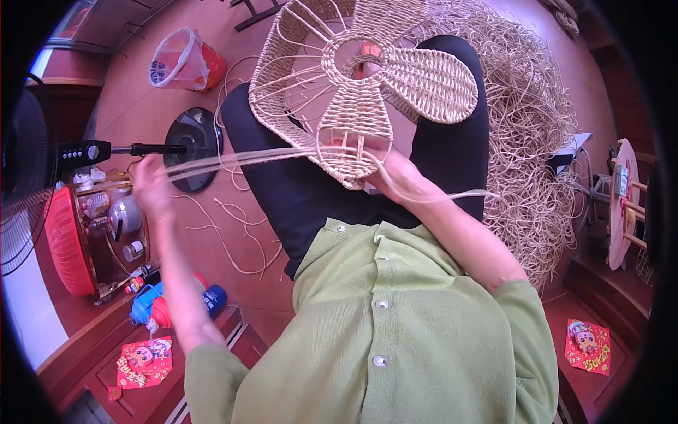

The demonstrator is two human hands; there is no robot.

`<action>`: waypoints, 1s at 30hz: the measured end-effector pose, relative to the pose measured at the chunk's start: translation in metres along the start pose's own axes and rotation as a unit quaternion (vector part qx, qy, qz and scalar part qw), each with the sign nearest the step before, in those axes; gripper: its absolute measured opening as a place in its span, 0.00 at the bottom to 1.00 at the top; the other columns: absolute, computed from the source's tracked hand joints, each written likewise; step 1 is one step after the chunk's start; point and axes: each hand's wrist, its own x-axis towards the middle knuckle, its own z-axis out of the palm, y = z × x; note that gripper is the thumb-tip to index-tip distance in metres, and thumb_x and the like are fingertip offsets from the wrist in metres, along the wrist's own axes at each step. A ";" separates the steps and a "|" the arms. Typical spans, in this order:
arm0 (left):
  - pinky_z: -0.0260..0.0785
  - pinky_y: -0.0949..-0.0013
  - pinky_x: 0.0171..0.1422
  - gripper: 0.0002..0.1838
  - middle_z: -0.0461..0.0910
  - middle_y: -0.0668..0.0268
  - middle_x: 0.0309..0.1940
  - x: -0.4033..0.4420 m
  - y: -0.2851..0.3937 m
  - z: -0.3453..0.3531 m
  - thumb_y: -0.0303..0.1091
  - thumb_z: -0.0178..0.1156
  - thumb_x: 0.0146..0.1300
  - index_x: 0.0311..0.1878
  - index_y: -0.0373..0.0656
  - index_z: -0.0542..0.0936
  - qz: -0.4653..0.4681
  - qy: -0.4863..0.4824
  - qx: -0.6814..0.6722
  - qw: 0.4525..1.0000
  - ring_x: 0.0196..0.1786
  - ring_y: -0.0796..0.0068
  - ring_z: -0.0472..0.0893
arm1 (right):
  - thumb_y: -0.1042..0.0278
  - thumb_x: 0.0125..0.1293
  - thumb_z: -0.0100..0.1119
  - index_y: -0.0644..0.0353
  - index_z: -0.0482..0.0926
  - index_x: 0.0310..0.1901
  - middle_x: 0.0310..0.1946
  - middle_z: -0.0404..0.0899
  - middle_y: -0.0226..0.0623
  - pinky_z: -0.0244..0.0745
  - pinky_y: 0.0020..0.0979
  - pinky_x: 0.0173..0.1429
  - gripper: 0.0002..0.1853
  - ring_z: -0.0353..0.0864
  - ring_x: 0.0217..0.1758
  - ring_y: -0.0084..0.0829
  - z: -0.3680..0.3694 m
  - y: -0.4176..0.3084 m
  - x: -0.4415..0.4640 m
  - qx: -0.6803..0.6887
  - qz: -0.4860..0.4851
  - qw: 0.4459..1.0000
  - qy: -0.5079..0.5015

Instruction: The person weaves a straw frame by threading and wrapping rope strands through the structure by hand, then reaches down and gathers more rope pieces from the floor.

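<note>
At the near edge, your green shirt (381, 318) fills the view, with a red card (145, 362) off to your left and another red card (587, 346) to your right. Just beyond the shirt, your thighs in black trousers (272, 169) lie spread apart. Your right hand (385, 166) is grasping the woven piece (357, 106) at its near end, its fingers partly hidden behind the weave. Your left hand (152, 182), blurred, is drawn well out to the side, closed on long pale strands (240, 157) that run almost straight from that same end. One loose end curves over your right wrist.

The woven piece sits between your thighs and reaches forward past your knees. Its petals fan out from a round ring (330, 62); those on the near, right and far sides are filled with weaving, while the left side shows bare spokes. Past your left leg, a round black base (191, 152) rests on the floor, joined to a fan (92, 152) lying on its side. A tangled heap of cord (530, 120) spreads along your right. Farther ahead on the left stands a red bin (212, 67) with a clear plastic liner.
</note>
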 end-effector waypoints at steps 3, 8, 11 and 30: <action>0.66 0.72 0.26 0.11 0.80 0.71 0.23 0.020 -0.168 -0.123 0.36 0.71 0.59 0.45 0.47 0.88 -0.374 0.066 -0.119 0.918 0.23 0.77 0.77 | 0.65 0.76 0.55 0.65 0.78 0.51 0.41 0.83 0.34 0.79 0.26 0.44 0.12 0.80 0.36 0.23 0.008 -0.008 -0.058 -0.070 0.003 0.997 0.044; 0.72 0.62 0.42 0.29 0.81 0.58 0.46 0.031 -0.300 -0.308 0.52 0.68 0.62 0.58 0.39 0.79 -0.581 0.301 -0.185 0.734 0.40 0.63 0.80 | 0.73 0.70 0.60 0.64 0.77 0.50 0.41 0.80 0.34 0.77 0.27 0.41 0.10 0.81 0.37 0.23 0.004 -0.028 -0.115 -0.475 -0.169 0.863 0.024; 0.74 0.51 0.64 0.44 0.83 0.49 0.57 0.028 -0.133 -0.274 0.58 0.74 0.52 0.63 0.32 0.76 -0.489 0.147 0.382 0.770 0.58 0.52 0.83 | 0.74 0.61 0.69 0.60 0.79 0.52 0.38 0.75 0.36 0.77 0.32 0.39 0.17 0.80 0.35 0.32 0.011 -0.038 -0.108 -0.583 -0.367 0.720 0.086; 0.71 0.65 0.41 0.06 0.79 0.63 0.27 -0.061 0.196 0.048 0.31 0.68 0.61 0.36 0.38 0.85 0.188 -0.406 -0.070 0.892 0.32 0.67 0.80 | 0.58 0.56 0.72 0.53 0.81 0.46 0.35 0.70 0.32 0.67 0.36 0.42 0.18 0.74 0.39 0.33 0.017 -0.029 -0.068 -0.694 -0.483 0.528 0.076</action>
